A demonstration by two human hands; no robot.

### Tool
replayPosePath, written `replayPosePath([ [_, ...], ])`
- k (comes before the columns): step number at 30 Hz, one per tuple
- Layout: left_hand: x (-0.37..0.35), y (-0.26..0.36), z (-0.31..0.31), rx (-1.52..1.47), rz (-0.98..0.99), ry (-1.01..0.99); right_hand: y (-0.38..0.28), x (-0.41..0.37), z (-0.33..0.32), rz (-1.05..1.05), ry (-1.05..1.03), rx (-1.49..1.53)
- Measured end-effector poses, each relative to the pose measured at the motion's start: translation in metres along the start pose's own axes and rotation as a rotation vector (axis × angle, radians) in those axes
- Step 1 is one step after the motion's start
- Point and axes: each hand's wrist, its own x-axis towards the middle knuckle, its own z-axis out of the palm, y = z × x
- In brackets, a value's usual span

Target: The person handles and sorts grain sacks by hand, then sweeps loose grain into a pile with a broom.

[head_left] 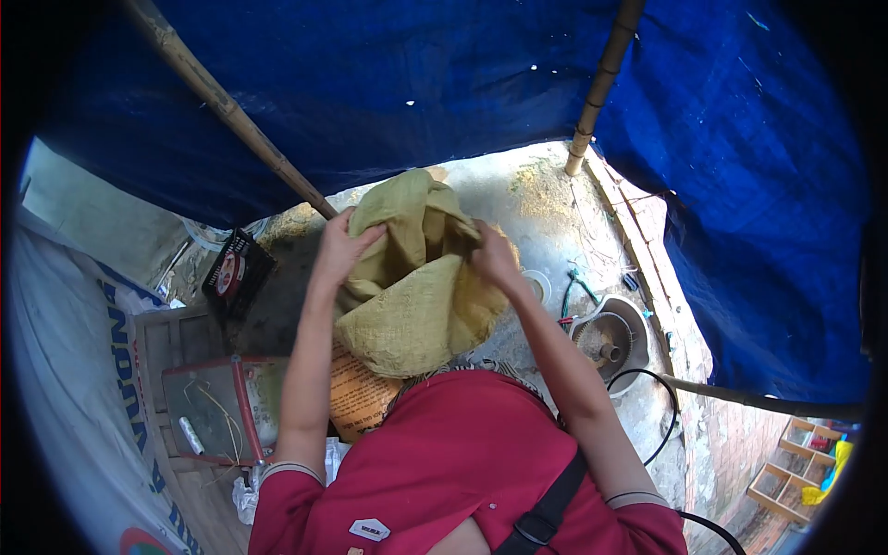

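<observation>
A yellowish-green woven sack [402, 310] hangs in front of my body, its mouth spread and its cloth folded over. My left hand [347, 248] grips the rim on the left side, thumb over the edge. On the opposite side of the rim, my right hand [493, 256] is closed on the cloth, with its fingertips partly hidden by the folds. What the sack holds, if anything, is out of sight. Below it, partly covered, lies an orange printed bag [356, 393].
To the left are a black plastic crate [239, 275] and a red-framed chair [242, 407]. At right stands a round metal basin [610, 342] beside a green cord [580, 289]. Bamboo poles [231, 106] and a blue tarp [416, 83] enclose the concrete floor [499, 190]. Wooden trays [786, 490] lie far right.
</observation>
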Motion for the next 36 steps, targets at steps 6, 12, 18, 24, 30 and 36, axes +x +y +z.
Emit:
replayPosePath([
  [6, -0.01, -0.036, -0.101, 0.509, 0.137, 0.098, 0.058, 0.025, -0.061, 0.117, 0.141, 0.198],
  [12, -0.015, -0.04, -0.098, 0.55, 0.107, 0.181, 0.007, 0.011, -0.067, 0.213, 0.166, -0.078],
  [18, -0.002, -0.029, -0.043, 0.003, -0.194, -0.02, -0.073, -0.02, -0.004, -0.634, -0.054, -0.096],
  [24, 0.007, 0.005, -0.033, -0.393, -0.331, 0.076, -0.072, -0.047, 0.036, -0.717, -0.027, -0.333],
  [30, 0.02, -0.008, -0.077, -0.497, -0.209, 0.382, -0.046, -0.042, 0.028, -0.744, -0.235, -0.388],
  [36, 0.036, -0.045, -0.146, -0.833, -0.114, 0.558, -0.025, -0.033, -0.01, -0.253, -0.563, -0.445],
])
